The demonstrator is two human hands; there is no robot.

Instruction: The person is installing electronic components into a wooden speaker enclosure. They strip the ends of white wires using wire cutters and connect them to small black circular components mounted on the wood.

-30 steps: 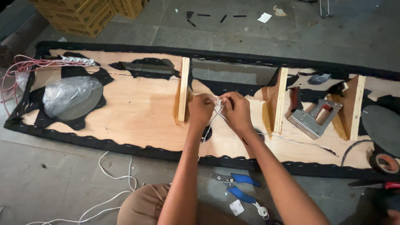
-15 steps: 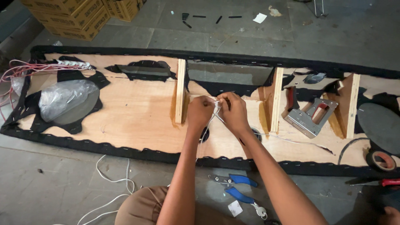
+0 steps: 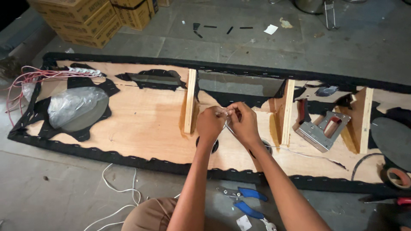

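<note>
At frame centre, a thin white wire is pinched between the closed left hand and right hand, trailing lower right.

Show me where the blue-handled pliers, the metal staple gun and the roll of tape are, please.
blue-handled pliers (image 3: 244, 201), head view, on the upper blue handle.
metal staple gun (image 3: 320, 129), head view, on its grey metal body.
roll of tape (image 3: 399, 177), head view, on its ring's edge.

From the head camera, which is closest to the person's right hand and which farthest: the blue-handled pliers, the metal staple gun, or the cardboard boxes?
From the right hand:
1. Metal staple gun, to its right on the board.
2. Blue-handled pliers, on the floor nearer the person; not much farther.
3. Cardboard boxes, far upper left.
</note>
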